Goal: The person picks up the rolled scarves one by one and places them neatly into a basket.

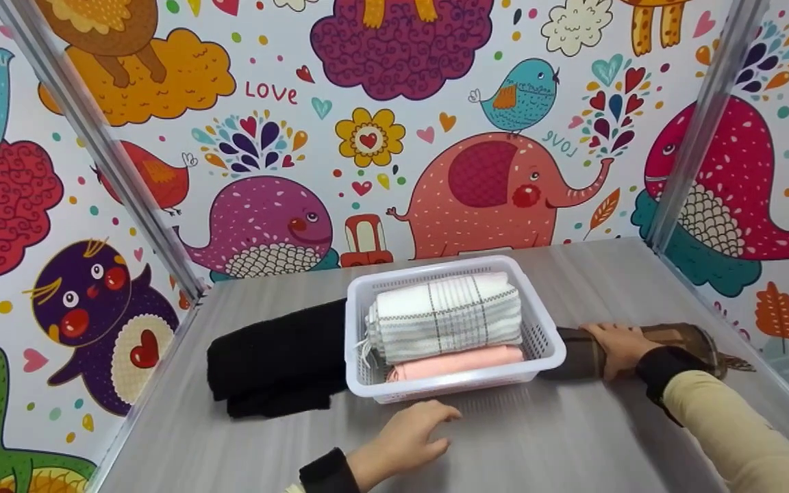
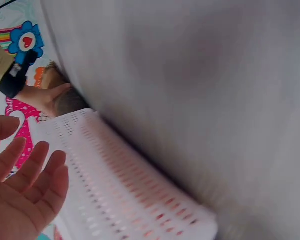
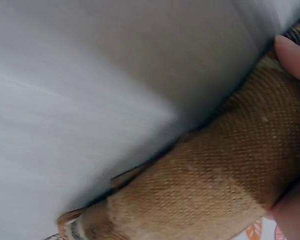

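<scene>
Bright cartoon-animal walls (image 1: 394, 109), silvery corner posts (image 1: 104, 147), a streaky grey tabletop (image 1: 518, 438).

This looks like a small booth: beyond the left fingers (image 1: 444, 412) and right fingers (image 1: 600, 333), a wall (image 1: 271, 41) covered in cartoon animals (image 1: 490, 198) meets matching side panels (image 1: 4, 287) at metal posts (image 1: 95, 137), one off to either side. The grey surface (image 1: 538, 438) beneath the fingers runs back to the foot of that wall.

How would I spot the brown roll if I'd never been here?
Find the white basket on the table. Right of it, the right hand grips the brown roll. Unlike the black cloth, white cloth and pink cloth, it's brown with a fringed end.
</scene>
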Available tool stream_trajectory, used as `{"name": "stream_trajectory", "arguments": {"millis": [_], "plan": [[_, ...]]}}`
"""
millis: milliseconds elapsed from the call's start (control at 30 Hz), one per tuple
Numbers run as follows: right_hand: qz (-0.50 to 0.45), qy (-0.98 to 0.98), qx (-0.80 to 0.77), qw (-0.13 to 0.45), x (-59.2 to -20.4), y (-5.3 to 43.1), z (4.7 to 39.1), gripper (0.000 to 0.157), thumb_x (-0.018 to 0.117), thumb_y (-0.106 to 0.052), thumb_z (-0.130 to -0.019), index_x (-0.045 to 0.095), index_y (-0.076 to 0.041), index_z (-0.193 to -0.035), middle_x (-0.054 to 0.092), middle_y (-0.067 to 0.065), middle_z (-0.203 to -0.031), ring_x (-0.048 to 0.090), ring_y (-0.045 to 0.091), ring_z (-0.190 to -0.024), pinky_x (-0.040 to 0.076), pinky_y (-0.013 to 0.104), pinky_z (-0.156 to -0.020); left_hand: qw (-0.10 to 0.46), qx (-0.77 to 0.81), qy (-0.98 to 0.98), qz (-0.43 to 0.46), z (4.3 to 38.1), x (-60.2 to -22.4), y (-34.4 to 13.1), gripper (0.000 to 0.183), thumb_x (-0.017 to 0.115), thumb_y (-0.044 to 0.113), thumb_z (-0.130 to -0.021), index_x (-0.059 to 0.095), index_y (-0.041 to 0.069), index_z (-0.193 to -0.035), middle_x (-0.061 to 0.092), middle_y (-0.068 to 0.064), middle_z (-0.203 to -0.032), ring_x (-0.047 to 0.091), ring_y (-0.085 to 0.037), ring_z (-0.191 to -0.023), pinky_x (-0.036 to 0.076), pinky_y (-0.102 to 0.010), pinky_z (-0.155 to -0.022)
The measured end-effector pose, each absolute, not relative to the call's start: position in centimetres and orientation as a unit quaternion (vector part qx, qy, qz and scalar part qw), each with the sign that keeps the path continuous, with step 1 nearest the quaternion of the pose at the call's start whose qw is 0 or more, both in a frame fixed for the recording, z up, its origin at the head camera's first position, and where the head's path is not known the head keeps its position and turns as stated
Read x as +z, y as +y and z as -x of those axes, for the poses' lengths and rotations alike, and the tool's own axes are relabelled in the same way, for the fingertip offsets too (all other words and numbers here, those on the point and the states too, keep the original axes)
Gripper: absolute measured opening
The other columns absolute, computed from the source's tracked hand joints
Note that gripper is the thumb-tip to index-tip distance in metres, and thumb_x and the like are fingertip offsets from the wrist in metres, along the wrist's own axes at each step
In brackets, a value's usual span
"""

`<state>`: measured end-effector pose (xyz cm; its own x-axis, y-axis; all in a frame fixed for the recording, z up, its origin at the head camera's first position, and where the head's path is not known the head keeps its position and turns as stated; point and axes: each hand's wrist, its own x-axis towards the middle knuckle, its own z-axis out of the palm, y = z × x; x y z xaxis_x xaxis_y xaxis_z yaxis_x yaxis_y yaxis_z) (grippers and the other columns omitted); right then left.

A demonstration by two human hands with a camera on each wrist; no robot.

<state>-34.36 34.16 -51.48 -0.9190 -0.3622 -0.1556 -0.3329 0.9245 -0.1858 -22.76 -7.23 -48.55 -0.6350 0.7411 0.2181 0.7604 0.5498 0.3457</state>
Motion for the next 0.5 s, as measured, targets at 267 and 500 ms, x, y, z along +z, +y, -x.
{"name": "stream_trajectory", "arguments": {"millis": [267,500], "plan": [[0.31,0.943,-0.057,0.109,-50.9,33.9,30.4,0.089,0.087,-0.019,-0.047,0.04,-0.003,-0.122,0.051,0.019,-0.115,0.048,0.04,-0.104,0.038,0.057,-0.078,-0.043,-0.209,-0.901,0.379,22.6,-50.8,-8.2,0.043,0.064,0.015,-0.079,0.054,0.009,-0.12,0.061,-0.003,-0.1,0.058,-0.011,-0.091,0.047,-0.023,-0.074],[0.337,0.931,-0.06,0.128,-50.6,32.7,28.4,0.092,0.085,-0.03,-0.053,0.04,-0.008,-0.13,0.049,0.014,-0.118,0.046,0.036,-0.108,0.037,0.056,-0.083,-0.046,-0.225,-0.9,0.37,22.9,-50.9,-8.1,0.045,0.065,0.014,-0.077,0.053,0.008,-0.12,0.061,-0.004,-0.1,0.058,-0.012,-0.091,0.047,-0.024,-0.077]]}}
